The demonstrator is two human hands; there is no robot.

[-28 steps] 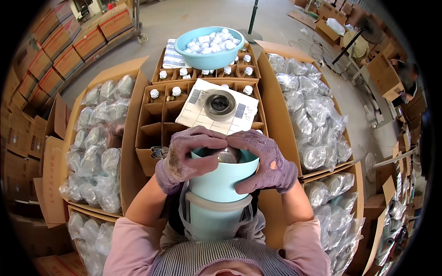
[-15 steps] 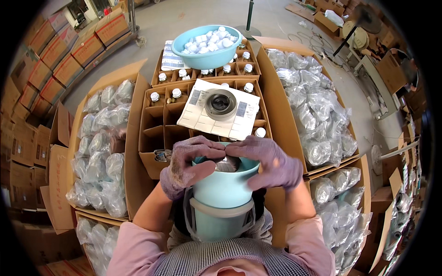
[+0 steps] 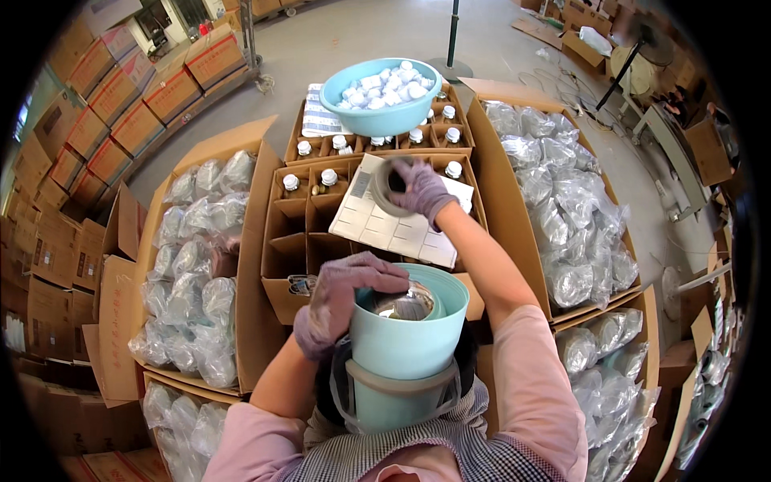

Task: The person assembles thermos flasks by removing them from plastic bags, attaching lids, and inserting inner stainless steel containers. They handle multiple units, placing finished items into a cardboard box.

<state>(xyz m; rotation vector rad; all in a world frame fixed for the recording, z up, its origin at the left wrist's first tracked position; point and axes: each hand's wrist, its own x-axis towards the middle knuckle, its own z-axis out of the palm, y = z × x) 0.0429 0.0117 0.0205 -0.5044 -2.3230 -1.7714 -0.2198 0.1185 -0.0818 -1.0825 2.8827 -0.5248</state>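
Lower centre, the silver liner (image 3: 408,304) already sits inside the blue bucket (image 3: 409,347), the left hand (image 3: 344,297) over it, fingers together (grip unclear), while the right hand's (image 3: 423,193) pinch the as-yet-separate grey ring (image 3: 381,189), upper centre.

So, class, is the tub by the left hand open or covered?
Open: the tub has no lid; a shiny metal piece shows inside.

Front divided carton (image 3: 283,305): white panel (image 3: 389,231) lay across top. Rear carton (image 3: 434,151): blue basin (image 3: 385,124), blue-and-white sheet (image 3: 320,122) rested on top.
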